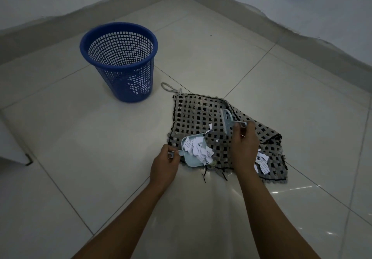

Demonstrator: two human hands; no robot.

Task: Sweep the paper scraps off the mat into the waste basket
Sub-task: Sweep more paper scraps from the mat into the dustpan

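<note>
One woven mat (203,117) lies on the tiled floor (261,73), checked in black and pale grey, knobbly in texture, with its far right corner folded over and loose black threads trailing from its near edge. One blue plastic waste basket (120,57) with lattice walls stands upright on the floor, well apart from the mat's far left corner; white bits show through its mesh near the bottom.

The left hand (164,165) has its fingers curled round the handle of one pale blue plastic dustpan (189,158), which rests at the mat's near left edge. A heap of white paper scraps (201,151) fills the pan, just beside those fingers. The right hand (244,143) grips the thin handle of one small pale blue brush (227,120), held over the middle of the mat.

One curled scrap (209,130) sits on the mat between pan and brush. A few more scraps (262,162) lie near the mat's near right corner, partly hidden by the right wrist.
</note>
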